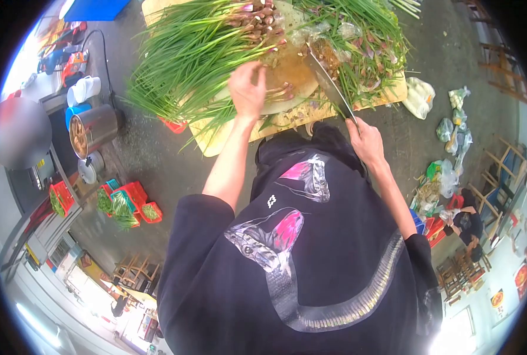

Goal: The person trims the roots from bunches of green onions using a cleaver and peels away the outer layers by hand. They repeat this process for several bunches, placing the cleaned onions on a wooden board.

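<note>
My right hand (367,142) is closed round the handle of a long kitchen knife (329,84), whose blade slants up and left over the wooden cutting board. My left hand (248,89) is above the near side of the spring onions (198,65), fingers curled inward; what they hold, if anything, is hidden. The spring onions lie in a thick pile on the left, with purplish root ends (262,21) toward the middle. A few short ends (284,92) lie between my hands. Right of the blade is a heap of green trimmings (364,65).
The pale wooden table (207,139) bears the board. A white bag (418,97) and several filled plastic bags (455,127) lie on the floor at right. At left are a large metal pot (101,127) and red crates of greens (134,194). Another person (469,223) is at far right.
</note>
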